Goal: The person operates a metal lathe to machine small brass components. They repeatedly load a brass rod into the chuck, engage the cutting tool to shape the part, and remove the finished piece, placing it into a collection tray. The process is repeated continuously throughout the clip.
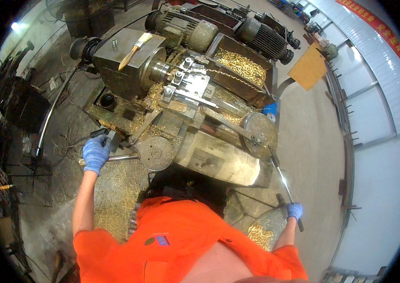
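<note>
Orange work shirt (pixel 181 240) nearest, filling the lower frame. Left hand (pixel 96 153) in a blue glove, grip closed around a metal lever bar (pixel 120 158) beside the round handwheel (pixel 155 153) of a brass-turning lathe (pixel 186 94). Right hand (pixel 294 211), also gloved, grip clenched on a long slanted lever (pixel 282 181) at the machine's right. Brass chips (pixel 242 66) heaped in the tray. Best done with both levers moved steadily, sleeves clear of the spindle.

Head camera looks steeply down, perhaps slightly forward.
</note>
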Motion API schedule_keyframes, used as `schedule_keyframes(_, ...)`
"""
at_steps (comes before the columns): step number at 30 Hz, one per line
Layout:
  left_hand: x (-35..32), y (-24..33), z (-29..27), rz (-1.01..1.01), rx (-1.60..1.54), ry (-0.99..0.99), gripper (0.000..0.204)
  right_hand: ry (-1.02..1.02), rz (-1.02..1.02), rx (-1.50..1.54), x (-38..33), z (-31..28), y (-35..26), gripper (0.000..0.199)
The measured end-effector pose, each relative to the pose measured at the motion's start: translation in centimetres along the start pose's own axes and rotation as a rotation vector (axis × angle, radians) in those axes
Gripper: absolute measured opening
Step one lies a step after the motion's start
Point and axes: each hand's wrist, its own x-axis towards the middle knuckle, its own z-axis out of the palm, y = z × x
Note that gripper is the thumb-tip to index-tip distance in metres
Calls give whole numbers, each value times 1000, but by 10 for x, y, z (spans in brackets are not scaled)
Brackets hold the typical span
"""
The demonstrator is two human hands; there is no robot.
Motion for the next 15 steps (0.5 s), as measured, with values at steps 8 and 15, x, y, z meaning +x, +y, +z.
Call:
schedule_keyframes(8, 1, -3, 1, 3, 15, 8, 23, -4, 21, 37, -13, -3, -3, 33)
schedule_keyframes(15, 1, 2, -3, -6, -9, -18, 26, 18, 68, 57, -14, 8, 4, 38)
